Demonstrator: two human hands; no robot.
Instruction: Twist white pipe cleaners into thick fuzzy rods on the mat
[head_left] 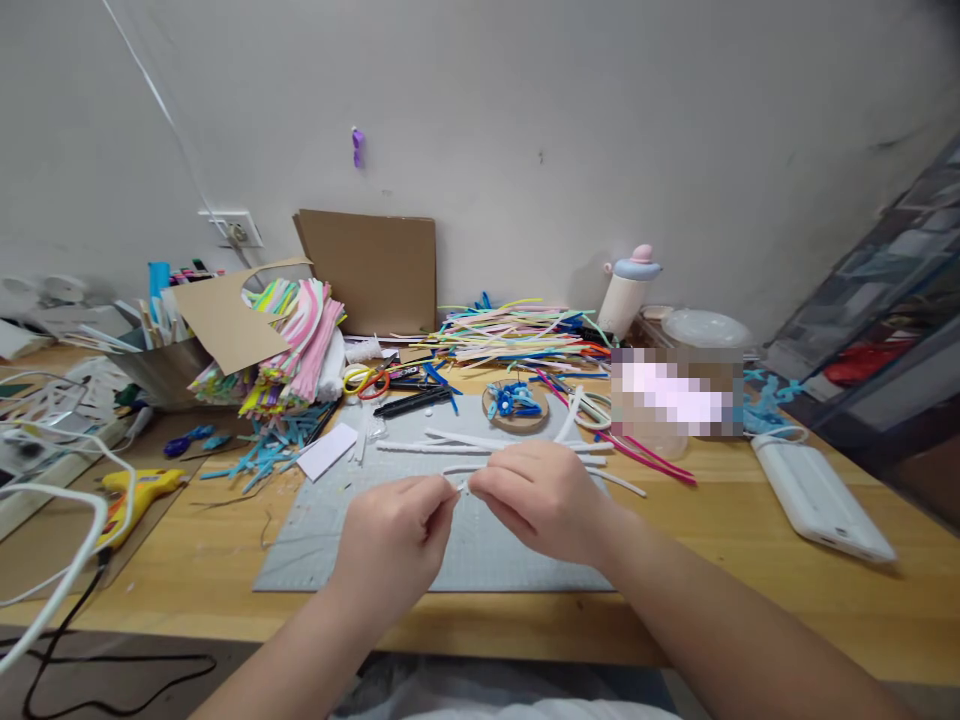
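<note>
My left hand (397, 525) and my right hand (544, 495) meet fingertip to fingertip above a grey cutting mat (487, 560). Both are closed in a pinch on a white pipe cleaner (463, 487), of which only a tiny bit shows between the fingers. Behind them, several more white pipe cleaners (409, 448) lie across the mat, partly hidden by my right hand. Farther back, blue twisted pieces (514, 399) rest on a round cardboard disc (517, 424).
At the left are a yellow hot glue gun (142, 490) and white cables. Bundled coloured pipe cleaners (307, 340), scissors (366, 381) and a black pen (412, 402) lie behind the mat. A white power bank (821, 500) and a bottle (626, 295) are at the right.
</note>
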